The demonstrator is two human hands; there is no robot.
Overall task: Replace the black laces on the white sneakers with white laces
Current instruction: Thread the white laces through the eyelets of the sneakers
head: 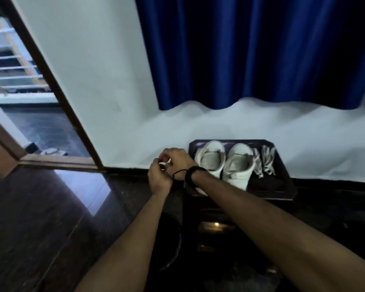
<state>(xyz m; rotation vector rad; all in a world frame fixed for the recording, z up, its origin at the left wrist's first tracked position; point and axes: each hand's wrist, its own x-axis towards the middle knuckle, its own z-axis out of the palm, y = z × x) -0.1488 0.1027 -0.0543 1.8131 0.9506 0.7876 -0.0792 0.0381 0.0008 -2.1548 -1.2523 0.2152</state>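
Two white sneakers stand side by side on a dark stand [282, 187], the left sneaker [211, 160] and the right sneaker [238, 166], heels toward me, with no laces showing in them. A bundle of white laces [266, 161] lies right of them on the stand. My left hand [159, 178] and my right hand [178, 160] meet just left of the sneakers, fingers curled together. A thin black lace [177, 172] loops out from between them near my right wrist, which wears a black band. What the fingertips pinch is mostly hidden.
A white wall runs behind the stand, with a blue curtain [251, 49] hanging above. An open doorway with a brown frame [57, 95] is at the left. A dark round bin [171, 243] sits on the glossy dark floor below my arms.
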